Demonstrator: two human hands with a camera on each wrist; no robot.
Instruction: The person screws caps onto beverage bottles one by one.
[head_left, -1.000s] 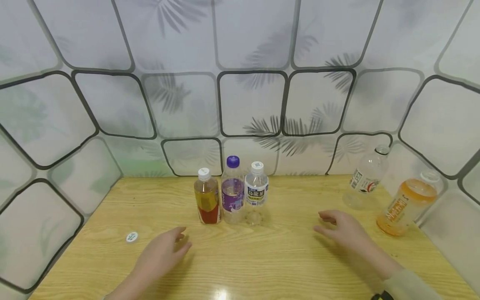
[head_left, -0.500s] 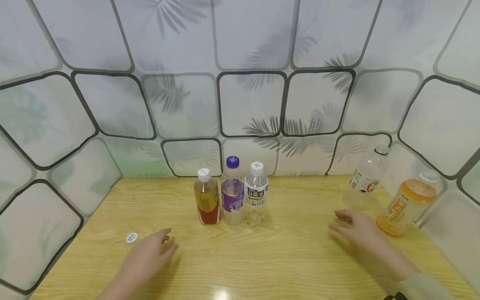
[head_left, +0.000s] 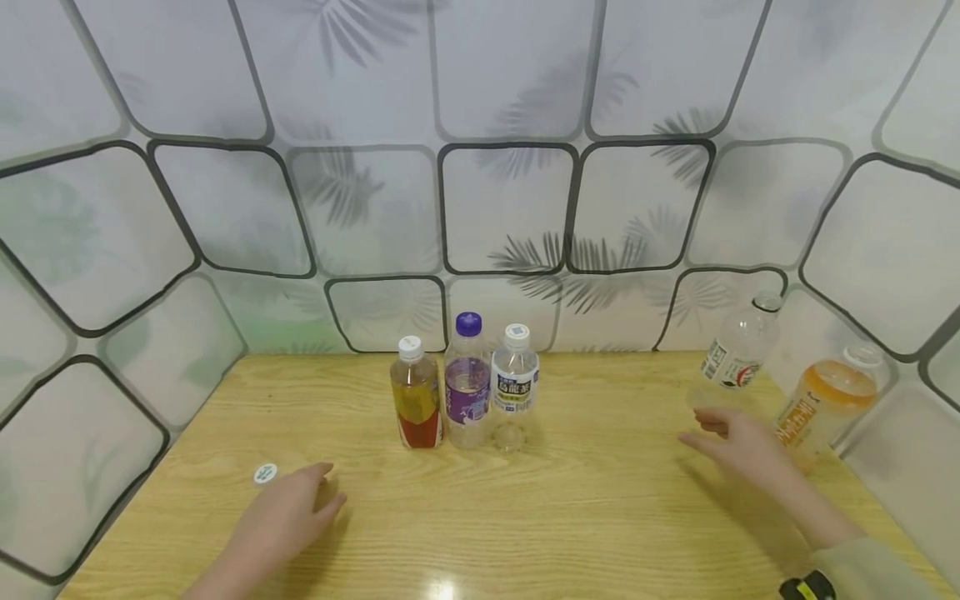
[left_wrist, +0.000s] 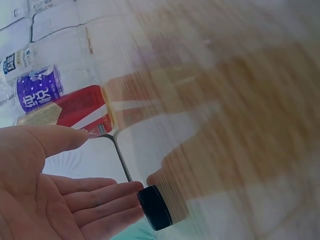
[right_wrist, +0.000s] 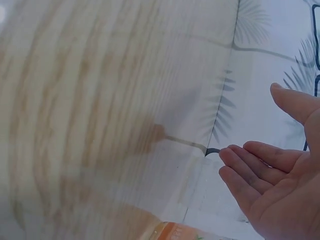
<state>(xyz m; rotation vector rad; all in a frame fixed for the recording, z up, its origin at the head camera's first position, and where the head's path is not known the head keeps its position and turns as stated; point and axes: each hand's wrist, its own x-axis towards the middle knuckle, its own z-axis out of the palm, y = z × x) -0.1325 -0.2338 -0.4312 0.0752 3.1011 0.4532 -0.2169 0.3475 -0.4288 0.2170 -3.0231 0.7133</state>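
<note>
Wooden table [head_left: 570, 517] bears unreadably labelled bottles [head_left: 467, 382]; left hand [head_left: 281, 521] and right hand [head_left: 750, 454] relaxed, empty.

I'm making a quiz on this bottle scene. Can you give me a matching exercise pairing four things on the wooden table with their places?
Things:
1. purple-capped plastic bottle
2. orange-drink plastic bottle
3. small round white sticker
4. red-and-yellow-labelled tea bottle

Places:
A. left end of the row of three
B. just beyond the left hand
C. middle of the row of three
D. far right, behind the right hand

Pairs: 1-C, 2-D, 3-B, 4-A
</note>
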